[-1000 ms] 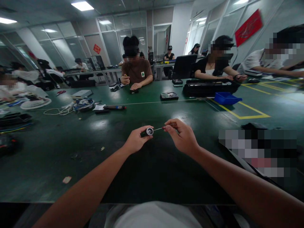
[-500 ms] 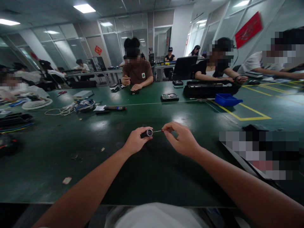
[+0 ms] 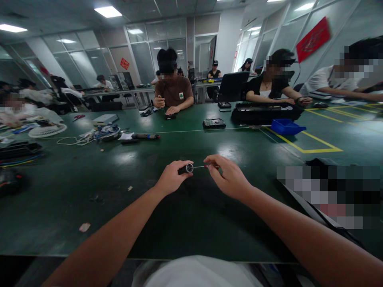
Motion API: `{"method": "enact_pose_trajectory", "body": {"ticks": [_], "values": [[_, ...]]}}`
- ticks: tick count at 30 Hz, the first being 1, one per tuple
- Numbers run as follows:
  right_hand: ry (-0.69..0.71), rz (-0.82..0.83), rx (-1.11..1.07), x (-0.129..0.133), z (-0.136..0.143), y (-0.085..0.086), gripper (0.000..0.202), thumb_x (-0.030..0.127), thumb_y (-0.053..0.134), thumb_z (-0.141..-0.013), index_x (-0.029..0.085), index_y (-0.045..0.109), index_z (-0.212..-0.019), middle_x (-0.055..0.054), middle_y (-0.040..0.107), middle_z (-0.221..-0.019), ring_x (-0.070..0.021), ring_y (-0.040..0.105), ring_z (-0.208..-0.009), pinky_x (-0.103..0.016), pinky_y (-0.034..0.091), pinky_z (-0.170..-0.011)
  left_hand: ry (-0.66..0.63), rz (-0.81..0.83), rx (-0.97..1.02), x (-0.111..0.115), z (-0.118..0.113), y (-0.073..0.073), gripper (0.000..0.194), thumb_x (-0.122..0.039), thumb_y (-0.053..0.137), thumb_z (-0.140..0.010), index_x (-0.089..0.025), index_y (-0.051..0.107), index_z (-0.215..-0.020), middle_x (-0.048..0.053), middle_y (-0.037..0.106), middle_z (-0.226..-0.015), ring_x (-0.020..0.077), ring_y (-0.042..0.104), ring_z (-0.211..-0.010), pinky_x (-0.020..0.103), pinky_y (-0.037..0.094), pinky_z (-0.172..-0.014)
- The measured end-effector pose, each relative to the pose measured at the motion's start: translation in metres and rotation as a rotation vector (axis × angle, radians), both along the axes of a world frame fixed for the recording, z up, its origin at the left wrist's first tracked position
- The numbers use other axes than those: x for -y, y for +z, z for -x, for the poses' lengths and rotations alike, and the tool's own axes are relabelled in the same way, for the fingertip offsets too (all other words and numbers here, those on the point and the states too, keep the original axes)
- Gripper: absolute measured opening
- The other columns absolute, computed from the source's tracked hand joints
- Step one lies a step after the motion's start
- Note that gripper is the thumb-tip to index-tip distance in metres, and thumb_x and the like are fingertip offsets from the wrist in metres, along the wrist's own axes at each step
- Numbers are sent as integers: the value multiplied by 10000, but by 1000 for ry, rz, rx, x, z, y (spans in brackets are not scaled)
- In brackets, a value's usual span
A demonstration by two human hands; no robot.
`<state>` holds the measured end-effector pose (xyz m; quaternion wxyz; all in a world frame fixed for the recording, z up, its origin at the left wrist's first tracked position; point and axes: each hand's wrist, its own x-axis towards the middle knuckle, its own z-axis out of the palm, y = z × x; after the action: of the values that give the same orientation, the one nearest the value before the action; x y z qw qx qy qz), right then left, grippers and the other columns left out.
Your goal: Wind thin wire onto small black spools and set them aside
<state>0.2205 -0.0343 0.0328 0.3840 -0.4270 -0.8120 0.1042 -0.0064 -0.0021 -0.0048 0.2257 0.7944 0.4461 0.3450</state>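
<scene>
My left hand [image 3: 170, 180] is closed around a small black cylinder with a silver-rimmed round end [image 3: 189, 168], which faces me. Its exact kind I cannot make out. My right hand [image 3: 231, 177] pinches a thin screwdriver [image 3: 200, 167] with a reddish handle end. The metal shaft points left and its tip meets the cylinder's right side, though whether it touches or enters is too small to tell. Both hands are held over the green table [image 3: 191, 223].
Across the table a person in brown [image 3: 173, 91] handles a small dark part. A hard drive [image 3: 214, 123], a blue tray [image 3: 287, 126] and a long black housing [image 3: 266, 114] lie farther off. A dark pen-like tool [image 3: 146, 136] and bundled cables [image 3: 106, 132] are at left.
The fingers of my right hand have shifted on the screwdriver, with the index finger lifted slightly and more of the handle showing. My left hand keeps its hold on the cylinder.
</scene>
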Motion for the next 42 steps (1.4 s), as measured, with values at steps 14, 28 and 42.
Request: {"method": "enact_pose_trajectory", "body": {"ticks": [14,28,42], "values": [[36,64,-145,2,3,1,74,231,508,-935,229,537,-1003,-49,658,-882,-204,632,-785,-343,481,-689,30,-2,0,-2,2,-3,401,-252,742,-816,-280,676,-1211,33,702,-1109,240,618,-1055,389,452,-962],[-56,259,-443,-12,5,-13,212,409,576,-916,208,617,-969,-39,703,-825,-189,663,-748,-347,518,-691,51,6,-23,-1,0,-3,393,-257,738,-813,-271,681,-1201,38,702,-1108,244,622,-1041,387,455,-944],[-97,528,-928,-32,3,-25,324,519,622,-846,198,585,-872,-15,631,-757,-149,629,-656,-334,589,-645,28,-16,-92,-1,-1,3,382,-243,726,-828,-248,672,-1206,50,703,-1105,243,610,-1023,391,448,-925]]}}
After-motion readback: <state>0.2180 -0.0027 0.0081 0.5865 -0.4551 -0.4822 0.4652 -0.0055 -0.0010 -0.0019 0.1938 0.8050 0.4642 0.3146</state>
